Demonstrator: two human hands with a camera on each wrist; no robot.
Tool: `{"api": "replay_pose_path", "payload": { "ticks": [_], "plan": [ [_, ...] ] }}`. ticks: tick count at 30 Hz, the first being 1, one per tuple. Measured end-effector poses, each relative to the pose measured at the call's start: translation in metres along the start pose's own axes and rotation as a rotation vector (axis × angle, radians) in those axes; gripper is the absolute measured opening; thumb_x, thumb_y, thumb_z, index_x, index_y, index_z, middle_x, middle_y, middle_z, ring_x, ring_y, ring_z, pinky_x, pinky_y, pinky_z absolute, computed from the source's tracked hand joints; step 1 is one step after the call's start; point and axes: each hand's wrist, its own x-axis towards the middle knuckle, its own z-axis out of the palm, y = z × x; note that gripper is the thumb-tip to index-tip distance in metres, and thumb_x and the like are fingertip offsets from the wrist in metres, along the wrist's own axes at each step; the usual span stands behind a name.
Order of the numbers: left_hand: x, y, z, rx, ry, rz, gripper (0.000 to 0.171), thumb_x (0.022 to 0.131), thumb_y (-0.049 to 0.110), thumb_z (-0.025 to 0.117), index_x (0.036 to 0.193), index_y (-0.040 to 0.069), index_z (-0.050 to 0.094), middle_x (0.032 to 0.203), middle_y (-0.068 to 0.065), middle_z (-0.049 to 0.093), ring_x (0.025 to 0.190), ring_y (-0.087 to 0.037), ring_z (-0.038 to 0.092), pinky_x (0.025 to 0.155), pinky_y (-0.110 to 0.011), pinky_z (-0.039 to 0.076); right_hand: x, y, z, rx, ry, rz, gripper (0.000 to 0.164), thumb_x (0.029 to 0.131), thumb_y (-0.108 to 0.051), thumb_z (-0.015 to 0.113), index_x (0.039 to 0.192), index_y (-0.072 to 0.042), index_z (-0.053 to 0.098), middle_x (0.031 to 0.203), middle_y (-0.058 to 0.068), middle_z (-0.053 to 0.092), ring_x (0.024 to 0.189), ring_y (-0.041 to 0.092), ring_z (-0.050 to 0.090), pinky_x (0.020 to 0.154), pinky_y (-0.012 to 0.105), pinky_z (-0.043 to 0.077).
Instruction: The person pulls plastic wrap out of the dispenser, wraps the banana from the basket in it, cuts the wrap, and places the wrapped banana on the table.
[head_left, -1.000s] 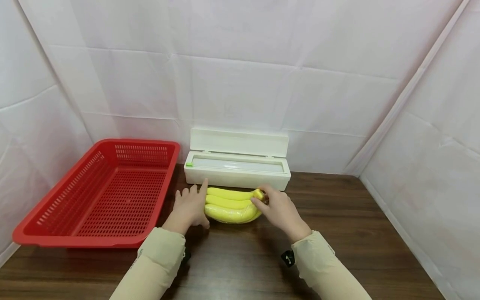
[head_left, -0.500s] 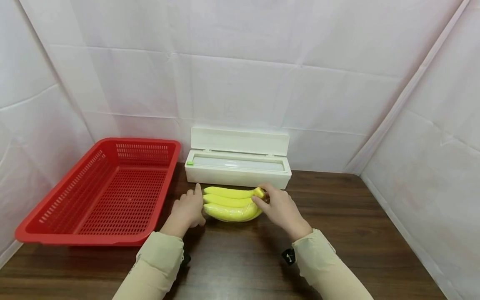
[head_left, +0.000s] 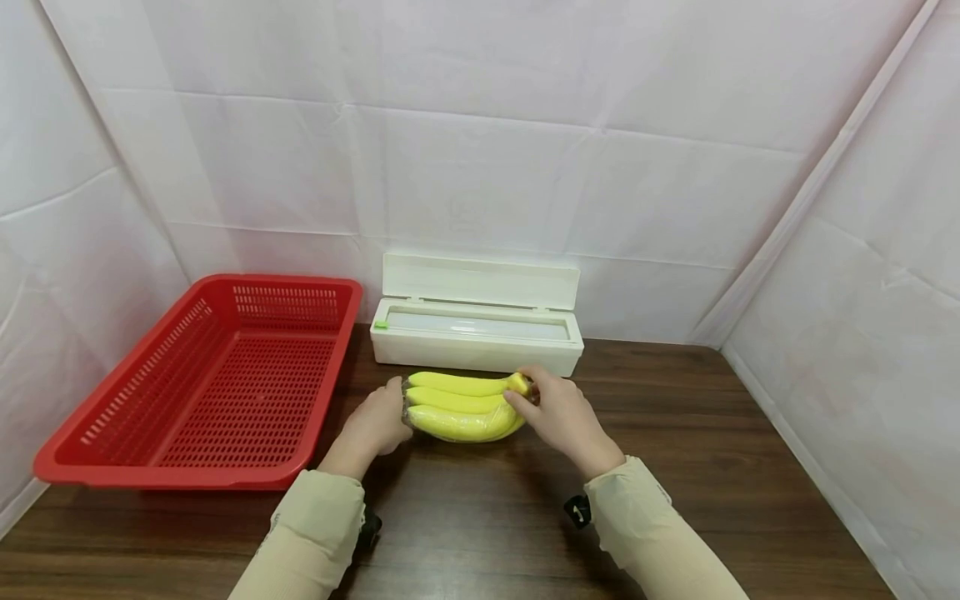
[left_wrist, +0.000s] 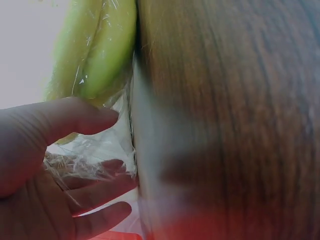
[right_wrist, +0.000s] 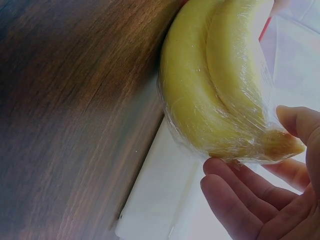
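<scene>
A bunch of yellow bananas [head_left: 457, 404] lies across the table, wrapped in clear cling film, with tips to the left and stem to the right. At the tip end is my left hand [head_left: 377, 419]. In the left wrist view, loose crumpled cling film [left_wrist: 92, 157] hangs between its thumb and fairly straight fingers, which stand apart. My right hand [head_left: 562, 417] holds the stem end between thumb and fingers. Its thumb lies on one side of the wrapped stem [right_wrist: 282, 144] in the right wrist view, the fingers on the other.
Behind the bananas stands a white cling film dispenser [head_left: 480, 348], lid raised, with a green slider [head_left: 381, 325] at its left end. A large red basket [head_left: 318, 417] fills the left of the dark wooden table [head_left: 675, 433]. White cloth walls [head_left: 480, 175] enclose the back and sides.
My left hand has shifted slightly left, and its raised index finger has come down and inward at the banana tips. My right hand keeps its hold on the stem end.
</scene>
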Motion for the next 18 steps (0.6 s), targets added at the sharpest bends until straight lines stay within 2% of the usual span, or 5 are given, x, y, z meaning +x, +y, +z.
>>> {"api": "replay_pose_path", "payload": {
  "ticks": [6, 12, 18],
  "plan": [
    [0.0009, -0.0031, 0.0045, -0.047, 0.009, 0.063, 0.055, 0.083, 0.007, 0.059, 0.131, -0.01, 0.04, 0.117, -0.025, 0.059, 0.111, -0.034, 0.058, 0.091, -0.047, 0.047, -0.0004, 0.0007, 0.0004, 0.001, 0.003, -0.006, 0.039, 0.091, -0.035, 0.06, 0.123, -0.012, 0.056, 0.094, 0.003, 0.067, 0.083, 0.016, 0.064, 0.067, 0.031, 0.05],
    [0.0026, -0.006, 0.0087, -0.111, 0.005, 0.099, 0.053, 0.093, 0.019, 0.051, 0.139, -0.004, 0.037, 0.131, -0.022, 0.054, 0.123, -0.037, 0.051, 0.1, -0.049, 0.042, -0.001, 0.0019, 0.0004, 0.003, 0.008, -0.008, 0.038, 0.091, -0.035, 0.06, 0.121, -0.012, 0.057, 0.092, 0.003, 0.066, 0.082, 0.015, 0.063, 0.067, 0.031, 0.05],
    [0.0021, -0.0098, 0.0102, -0.195, 0.011, 0.115, 0.059, 0.09, 0.02, 0.056, 0.143, 0.005, 0.035, 0.135, -0.017, 0.052, 0.127, -0.034, 0.047, 0.104, -0.049, 0.039, -0.0022, 0.0027, -0.0006, 0.01, 0.001, 0.002, 0.039, 0.092, -0.036, 0.06, 0.122, -0.012, 0.056, 0.093, 0.004, 0.067, 0.083, 0.016, 0.063, 0.067, 0.032, 0.05]
  ]
}}
